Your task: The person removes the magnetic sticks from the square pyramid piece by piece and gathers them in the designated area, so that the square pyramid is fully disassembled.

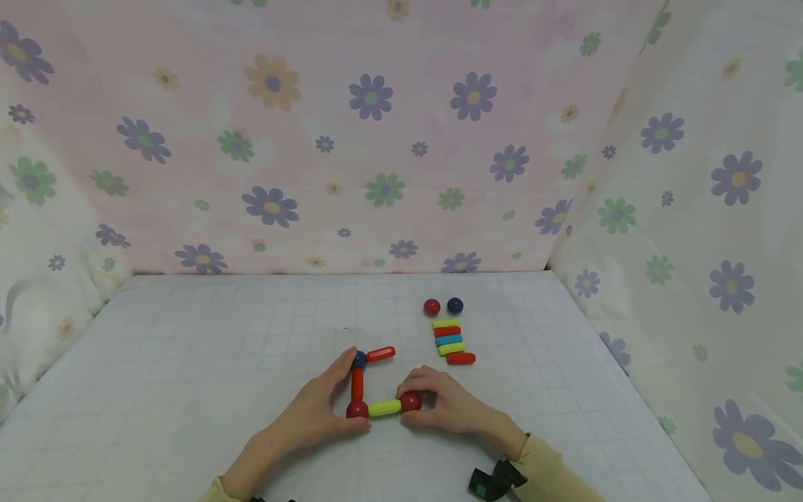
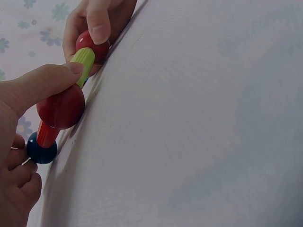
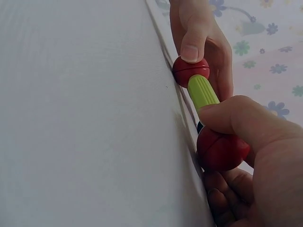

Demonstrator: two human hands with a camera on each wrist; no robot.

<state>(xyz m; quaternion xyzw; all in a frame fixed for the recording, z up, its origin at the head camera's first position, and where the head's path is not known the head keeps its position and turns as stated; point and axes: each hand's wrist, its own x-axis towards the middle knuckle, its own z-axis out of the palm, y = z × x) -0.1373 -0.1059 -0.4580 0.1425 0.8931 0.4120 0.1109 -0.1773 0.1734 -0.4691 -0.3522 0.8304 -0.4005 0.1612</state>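
A toy frame of balls and short rods lies on the table in front of me. Its near corner is a red ball [image 1: 357, 410], joined by a red rod [image 1: 357, 385] to a dark blue ball [image 1: 359, 360], from which another red rod [image 1: 380, 354] points right. From the corner a yellow-green rod [image 1: 385, 408] leads to a second red ball [image 1: 410, 401]. My left hand [image 1: 316, 408] holds the frame's left side, thumb at the corner ball and fingers by the blue ball [image 2: 41, 149]. My right hand [image 1: 448, 403] pinches the second red ball [image 3: 222, 149].
Behind the right hand, several loose rods [image 1: 449, 340] in red, blue and yellow-green lie in a column. A loose red ball [image 1: 431, 307] and a dark blue one [image 1: 455, 305] sit beyond them. Flowered cloth [image 1: 376, 139] walls the white table [image 1: 188, 348].
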